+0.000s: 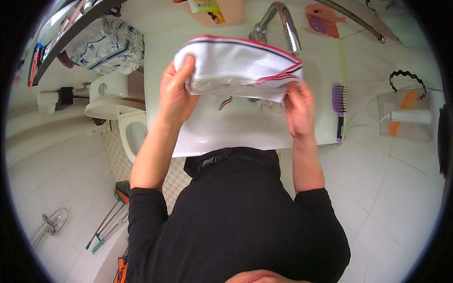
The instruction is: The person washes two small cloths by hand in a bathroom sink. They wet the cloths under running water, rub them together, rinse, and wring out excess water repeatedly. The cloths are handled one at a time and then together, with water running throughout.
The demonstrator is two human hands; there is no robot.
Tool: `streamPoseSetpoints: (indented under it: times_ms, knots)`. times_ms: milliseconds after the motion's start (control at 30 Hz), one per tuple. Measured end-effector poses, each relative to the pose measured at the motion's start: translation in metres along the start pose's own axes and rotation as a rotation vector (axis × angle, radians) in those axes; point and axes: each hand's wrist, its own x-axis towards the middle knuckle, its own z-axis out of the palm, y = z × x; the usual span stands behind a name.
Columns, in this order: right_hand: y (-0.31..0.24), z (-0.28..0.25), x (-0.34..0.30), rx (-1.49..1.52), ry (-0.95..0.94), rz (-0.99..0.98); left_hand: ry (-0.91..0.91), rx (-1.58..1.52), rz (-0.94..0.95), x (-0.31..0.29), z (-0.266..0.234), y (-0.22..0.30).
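Stretched between my two hands above the washbasin [217,134] is a white cloth item [231,61] with red and dark stripes along its edges; its exact kind is not clear. My left hand [178,92] grips its left end, thumb on top of the fabric. Around the lower right corner my right hand [300,111] is closed, slightly blurred. The cloth's underside sags a little and looks open. Below it, partly hidden, a striped bit of white fabric [226,103] lies in the basin. The chrome faucet [278,23] rises just behind the cloth.
On the basin's right rim lies a purple hairbrush [339,111]. A peach container [214,14] and a pink fish-shaped item [323,21] sit at the back. To the left is a toilet [134,134]. A clear box [406,115] with a white device stands at right.
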Motion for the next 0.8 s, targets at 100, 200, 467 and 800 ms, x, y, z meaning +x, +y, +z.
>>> streamPoseSetpoints:
  times_ms: [100, 200, 467, 800]
  knots:
    - [-0.054, 0.017, -0.004, 0.321, 0.036, -0.077, -0.217, -0.1, 0.106, -0.001, 0.021, 0.028]
    - [-0.077, 0.019, -0.011, 0.475, -0.03, -0.072, -0.204, -0.15, 0.105, -0.008, 0.038, 0.037]
    - [0.067, -0.019, 0.026, 0.897, 0.02, 0.543, 0.233, 0.095, -0.099, 0.001, -0.035, -0.038]
    - [0.117, -0.011, 0.019, -0.018, 0.02, 0.538, 0.225, 0.154, -0.221, -0.013, -0.053, -0.068]
